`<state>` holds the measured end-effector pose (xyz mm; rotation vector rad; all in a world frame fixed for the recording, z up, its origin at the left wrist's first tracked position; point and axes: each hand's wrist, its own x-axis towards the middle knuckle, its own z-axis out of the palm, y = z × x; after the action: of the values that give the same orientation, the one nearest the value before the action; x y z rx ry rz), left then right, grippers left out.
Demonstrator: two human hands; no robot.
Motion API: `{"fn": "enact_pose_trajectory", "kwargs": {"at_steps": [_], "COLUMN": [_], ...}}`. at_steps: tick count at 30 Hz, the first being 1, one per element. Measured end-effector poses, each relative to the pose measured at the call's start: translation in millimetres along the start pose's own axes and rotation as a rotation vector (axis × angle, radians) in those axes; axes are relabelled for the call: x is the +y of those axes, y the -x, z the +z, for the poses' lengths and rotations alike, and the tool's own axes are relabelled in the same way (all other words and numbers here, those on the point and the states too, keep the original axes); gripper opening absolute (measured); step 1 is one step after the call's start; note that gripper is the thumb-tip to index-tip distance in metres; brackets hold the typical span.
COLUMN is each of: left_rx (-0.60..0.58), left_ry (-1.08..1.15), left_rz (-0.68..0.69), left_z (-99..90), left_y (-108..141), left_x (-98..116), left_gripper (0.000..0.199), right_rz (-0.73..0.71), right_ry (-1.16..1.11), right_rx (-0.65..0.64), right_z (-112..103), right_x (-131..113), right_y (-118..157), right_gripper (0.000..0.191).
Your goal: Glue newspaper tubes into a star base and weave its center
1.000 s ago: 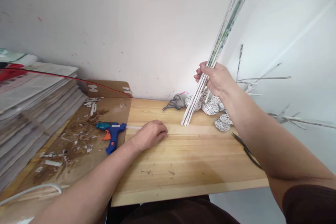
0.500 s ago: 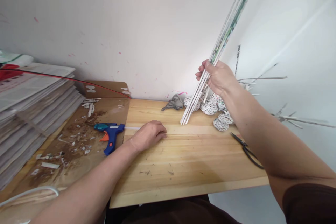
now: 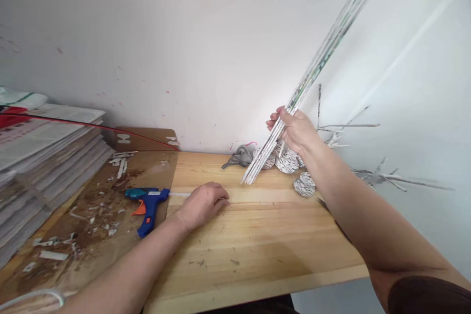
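Several long rolled-paper sticks [image 3: 311, 73] slant up to the right across the wall, gripped near their lower part by my right hand [image 3: 292, 125]. Their lower ends hang at the table's back edge, beside a crumpled grey cloth [image 3: 240, 157] and woven paper balls [image 3: 287, 161]. On the wooden table [image 3: 257, 235] rests my left hand [image 3: 206, 201], its fingers curled with the undersides hidden. Left of it lies a blue glue gun [image 3: 149, 206] with an orange trigger, a pale glue stick [image 3: 180, 195] running from it toward that hand.
A tall stack of newspapers [image 3: 44, 157] stands at the left. Paper scraps [image 3: 53, 255] litter a stained brown board [image 3: 121, 221]. Partly behind my right forearm lie dark scissors [image 3: 342, 230]. Thin paper sticks [image 3: 349, 126] jut out near the right wall.
My right hand and the paper sticks have shifted slightly left and down in the view. The table and the things on it also sit lower. My left hand stays resting on the table.
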<state>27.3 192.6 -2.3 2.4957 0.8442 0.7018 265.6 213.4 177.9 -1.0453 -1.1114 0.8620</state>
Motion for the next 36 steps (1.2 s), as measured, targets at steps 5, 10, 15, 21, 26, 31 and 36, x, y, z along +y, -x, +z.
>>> {"fn": "enact_pose_trajectory", "kwargs": {"at_steps": [5,10,15,21,26,31,36], "left_rx": [0.211,0.046,-0.048,0.115,0.247,0.338,0.470], "left_ry": [0.176,0.832,1.456,1.871,1.992,1.950,1.750], "left_rz": [-0.178,-0.298,-0.138,-0.181,-0.218,-0.267,-0.363], "left_z": [-10.5,-14.4,-9.8,-15.3,-19.0,-18.6,-21.6], "left_y": [-2.7,-3.7,-1.5,-5.3,-6.1,-7.4,-12.0], "left_x": [8.1,22.4,39.5,47.3,47.0,41.2,31.5], "left_gripper": [0.040,0.053,0.068,0.073,0.040,0.031,0.029], "right_rz": [-0.235,-0.481,-0.430,-0.334,-0.164,0.073,0.393], "right_ry": [-0.108,-0.233,-0.347,-0.393,-0.438,-0.570,-0.606], "right_rx": [0.020,0.037,0.037,0.049,0.023,0.044,0.180], "right_z": [10.0,41.7,77.9,91.8,88.3,74.8,51.2], "right_x": [-4.9,9.0,41.4,73.1,89.3,96.3,95.1], "right_y": [9.8,47.5,99.3,143.6,166.4,175.8,172.4], "right_gripper": [0.025,0.016,0.009,0.009,0.014,0.017,0.034]}}
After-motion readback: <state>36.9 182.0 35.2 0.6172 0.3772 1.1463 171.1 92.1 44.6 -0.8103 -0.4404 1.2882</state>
